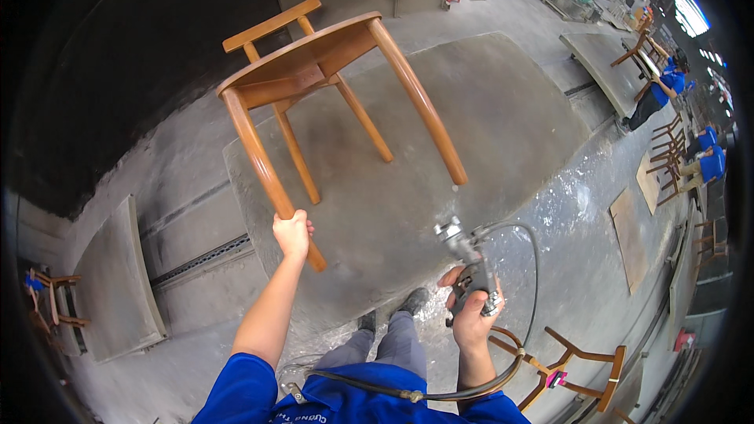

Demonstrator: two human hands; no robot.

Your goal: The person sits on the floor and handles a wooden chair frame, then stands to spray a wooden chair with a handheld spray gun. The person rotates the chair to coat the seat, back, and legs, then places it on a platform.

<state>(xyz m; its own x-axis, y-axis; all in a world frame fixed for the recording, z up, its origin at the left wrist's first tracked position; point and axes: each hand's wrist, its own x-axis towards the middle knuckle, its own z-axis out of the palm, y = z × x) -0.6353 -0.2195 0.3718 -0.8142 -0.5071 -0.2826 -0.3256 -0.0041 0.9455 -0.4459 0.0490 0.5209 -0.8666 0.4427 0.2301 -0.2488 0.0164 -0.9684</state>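
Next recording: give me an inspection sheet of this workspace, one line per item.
Surface: grey concrete floor, pale overspray near the feet.
Job's things: wooden chair tilted off the floor; spray gun aimed toward it.
Clutter: flat boards on the floor; a chair frame at lower right.
Grips: left hand closed on a chair leg; right hand closed on the spray gun.
Cables: dark hose loops from the gun to the waist.
Surroundings: other workers in blue with more chairs, far right.
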